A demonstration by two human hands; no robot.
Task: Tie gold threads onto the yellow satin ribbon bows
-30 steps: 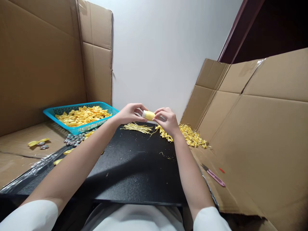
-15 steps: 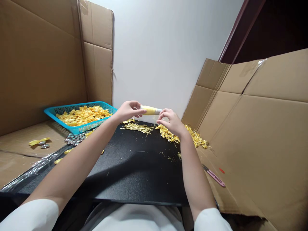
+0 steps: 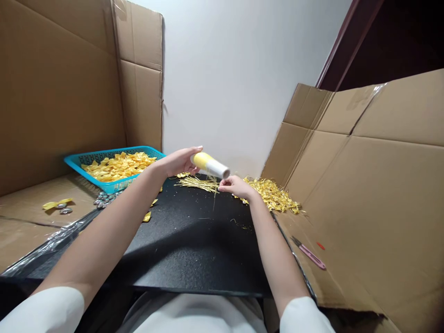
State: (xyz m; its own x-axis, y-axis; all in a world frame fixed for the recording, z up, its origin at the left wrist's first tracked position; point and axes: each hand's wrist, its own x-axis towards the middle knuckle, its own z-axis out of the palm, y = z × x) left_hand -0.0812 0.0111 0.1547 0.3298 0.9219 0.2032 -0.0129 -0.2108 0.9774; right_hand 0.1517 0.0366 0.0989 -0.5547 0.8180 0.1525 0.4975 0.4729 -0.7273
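1. Left hand (image 3: 182, 162): closed about the wide yellow end of a thread cone, raised above the far part of the work surface.
2. Thread cone (image 3: 210, 164): yellow winding on a pale core; tilted, its bare open end pointing right and downward.
3. Right hand (image 3: 237, 187): just beside and below the cone's bare end, fingers curled narrow; whether the fingertips grip a strand cannot be told.
4. Loose strands (image 3: 214, 196): thin, hanging below the cone, between the two hands.
5. Yellow strips (image 3: 197, 184): a flat bundle on the black table (image 3: 194, 259), beneath the cone.
6. Small yellow pieces (image 3: 277, 196): one heap, beyond and to the right of the right hand.
7. Blue basket (image 3: 78, 164): at left, holding many yellow bows (image 3: 120, 166).
8. Silvery pieces (image 3: 104, 199): clustered before the basket, partly hidden by the left arm.
9. Pink-handled snips (image 3: 310, 254): on cardboard at right, near a small red piece (image 3: 320, 246).
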